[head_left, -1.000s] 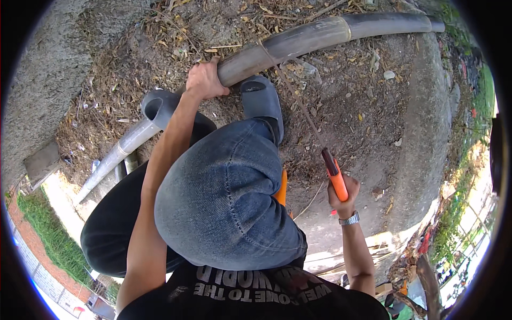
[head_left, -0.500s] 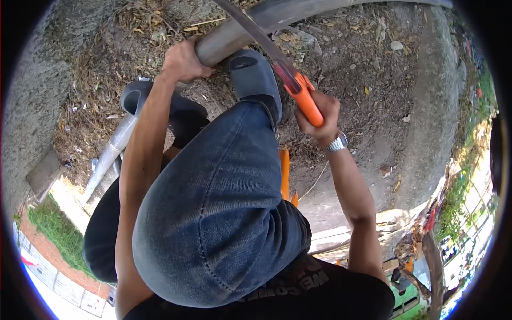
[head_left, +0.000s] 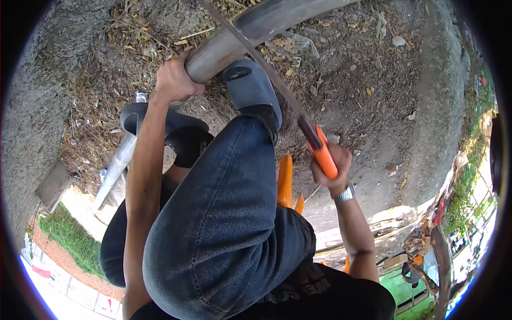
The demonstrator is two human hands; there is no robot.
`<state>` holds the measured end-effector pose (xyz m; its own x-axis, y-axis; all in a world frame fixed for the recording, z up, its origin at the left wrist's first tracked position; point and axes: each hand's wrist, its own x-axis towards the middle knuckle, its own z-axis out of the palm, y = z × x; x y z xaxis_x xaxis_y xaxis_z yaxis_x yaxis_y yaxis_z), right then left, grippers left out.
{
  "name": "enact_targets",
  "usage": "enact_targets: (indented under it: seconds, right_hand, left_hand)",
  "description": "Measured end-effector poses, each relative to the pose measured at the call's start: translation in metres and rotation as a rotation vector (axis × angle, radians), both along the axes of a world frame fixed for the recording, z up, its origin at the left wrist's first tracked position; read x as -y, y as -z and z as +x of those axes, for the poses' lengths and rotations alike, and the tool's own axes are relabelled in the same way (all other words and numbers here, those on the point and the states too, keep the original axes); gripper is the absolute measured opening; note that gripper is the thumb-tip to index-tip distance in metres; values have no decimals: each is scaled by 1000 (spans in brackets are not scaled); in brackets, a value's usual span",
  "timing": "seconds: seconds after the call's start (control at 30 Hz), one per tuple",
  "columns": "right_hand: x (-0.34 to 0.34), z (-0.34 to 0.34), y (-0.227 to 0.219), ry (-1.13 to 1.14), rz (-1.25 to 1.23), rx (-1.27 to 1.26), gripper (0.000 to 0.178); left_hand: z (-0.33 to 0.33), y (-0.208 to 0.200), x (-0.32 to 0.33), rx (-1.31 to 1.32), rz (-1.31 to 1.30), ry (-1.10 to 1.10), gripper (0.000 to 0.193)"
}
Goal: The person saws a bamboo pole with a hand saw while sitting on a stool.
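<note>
A thick grey-brown pole, apparently bamboo [head_left: 266,25], slants from the upper right down to its near end at upper middle. My left hand [head_left: 175,80] grips it at that end, thumb showing beneath. In my right hand [head_left: 333,164], right of my raised knee, is the orange handle of a handsaw [head_left: 285,93]. The saw's long dark blade runs up and to the left, crossing the pole a short way beyond my left hand. A dark sandal [head_left: 250,88] on my foot is right beside the pole's near end, below it.
Dirt ground with dry leaves [head_left: 352,69] spreads around the pole. Another pale pole [head_left: 118,165] lies at left near my other foot. A concrete wall or ledge [head_left: 37,106] borders the left. Orange pointed pieces [head_left: 285,181] show behind my knee.
My right hand has drawn the saw back toward me and slightly right, its blade still across the pole. My left hand keeps its grip; the whole view has shifted a little.
</note>
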<state>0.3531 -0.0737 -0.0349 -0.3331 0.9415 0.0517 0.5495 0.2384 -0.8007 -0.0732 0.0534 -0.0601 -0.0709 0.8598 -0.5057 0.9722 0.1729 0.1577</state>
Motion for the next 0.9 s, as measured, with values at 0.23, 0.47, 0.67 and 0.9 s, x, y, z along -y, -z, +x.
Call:
enact_targets:
  seconds: [0.23,0.47,0.67,0.9]
  right_hand:
    - [-101,-72,12,-159,22,-302,16]
    - [-48,8,33,-281,47,97,33]
    - [-68,-52,12,-76,-36,-351,28]
    - [-28,11,-6,-211,-356,177,29]
  left_hand:
    - [-13,21,-1,98,32,21,107]
    - [-21,12,-2,52,10,43,115]
    - [-11,12,-3,123,-24,0,116]
    - [-23,5,8,66,-37,61,115]
